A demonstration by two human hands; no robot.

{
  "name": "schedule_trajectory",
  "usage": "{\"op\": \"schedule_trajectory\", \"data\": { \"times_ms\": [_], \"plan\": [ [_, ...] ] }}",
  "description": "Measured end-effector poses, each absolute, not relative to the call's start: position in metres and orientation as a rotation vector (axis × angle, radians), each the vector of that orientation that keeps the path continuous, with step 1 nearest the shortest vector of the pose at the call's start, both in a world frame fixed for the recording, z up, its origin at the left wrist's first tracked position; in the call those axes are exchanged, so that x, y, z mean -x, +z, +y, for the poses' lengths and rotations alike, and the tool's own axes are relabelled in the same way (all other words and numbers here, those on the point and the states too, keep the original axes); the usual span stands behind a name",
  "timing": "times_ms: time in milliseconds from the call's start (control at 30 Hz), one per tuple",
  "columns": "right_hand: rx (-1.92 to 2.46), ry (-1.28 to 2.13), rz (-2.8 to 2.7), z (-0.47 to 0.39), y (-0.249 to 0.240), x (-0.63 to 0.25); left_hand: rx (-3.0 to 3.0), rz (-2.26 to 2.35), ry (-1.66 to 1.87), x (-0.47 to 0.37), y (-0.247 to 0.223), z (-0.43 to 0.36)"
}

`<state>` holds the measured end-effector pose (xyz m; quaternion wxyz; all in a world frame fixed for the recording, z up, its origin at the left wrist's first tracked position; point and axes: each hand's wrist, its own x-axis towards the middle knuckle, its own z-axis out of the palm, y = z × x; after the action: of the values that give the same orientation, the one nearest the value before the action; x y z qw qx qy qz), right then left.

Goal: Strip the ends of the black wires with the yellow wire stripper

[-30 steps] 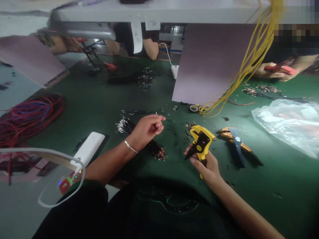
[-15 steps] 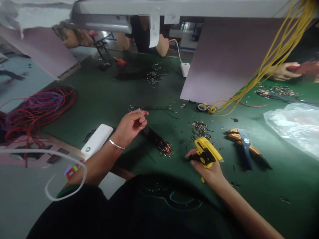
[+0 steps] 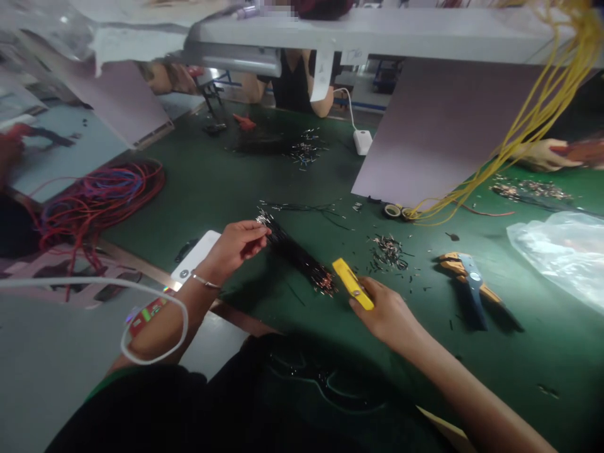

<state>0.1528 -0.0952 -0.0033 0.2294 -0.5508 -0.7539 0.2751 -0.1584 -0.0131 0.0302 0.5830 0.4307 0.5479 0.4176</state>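
A bundle of black wires (image 3: 295,253) lies slantwise on the green table (image 3: 202,170), bright ends at its upper left and copper ends at its lower right. At the upper-left end, my left hand (image 3: 243,244) has thumb and fingertips pinched together; what lies between them is too small to make out. My right hand (image 3: 382,308) is closed on a yellow tool (image 3: 352,284), just right of the copper ends. Beyond the tool is a pile of short black and copper scraps (image 3: 389,251).
Blue-orange pliers (image 3: 467,280) lie at right, near a plastic bag (image 3: 561,251). Yellow wires (image 3: 509,151) hang from the shelf (image 3: 377,38). Red wire coils (image 3: 108,195) and a white power bank (image 3: 195,258) are at left. A person's hand (image 3: 542,154) shows at far right.
My right hand has turned the yellow tool and moved it left towards the copper ends. My left hand has shifted to the bundle's upper-left end. The view has tilted and shifted slightly.
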Motion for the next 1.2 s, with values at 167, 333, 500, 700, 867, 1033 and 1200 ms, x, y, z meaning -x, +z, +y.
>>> {"op": "schedule_trajectory", "data": {
  "times_ms": [167,333,500,700,867,1033,1200],
  "plan": [
    [1.568,0.653,-2.476,-0.055,0.019,-0.108,-1.047,1.375,1.0,0.181,0.023,-0.014],
    [1.627,0.523,-2.738,-0.018,0.029,-0.061,-0.953,1.368,1.009,0.19,0.022,-0.025],
    [1.551,0.483,-2.822,-0.005,0.018,-0.028,-0.905,1.302,1.077,0.2,0.026,-0.026],
    [1.346,0.344,-2.913,-0.019,0.003,-0.014,-0.843,1.254,1.123,0.206,0.02,-0.013],
    [1.175,0.248,-2.968,-0.036,-0.004,-0.017,-0.817,1.217,1.126,0.203,0.026,-0.016],
    [1.075,0.195,-2.954,-0.043,-0.007,-0.02,-0.825,1.216,1.188,0.197,0.035,-0.02],
    [1.159,0.205,-2.873,-0.042,0.0,-0.035,-0.806,1.19,1.22,0.189,0.036,-0.017]
  ]
}}
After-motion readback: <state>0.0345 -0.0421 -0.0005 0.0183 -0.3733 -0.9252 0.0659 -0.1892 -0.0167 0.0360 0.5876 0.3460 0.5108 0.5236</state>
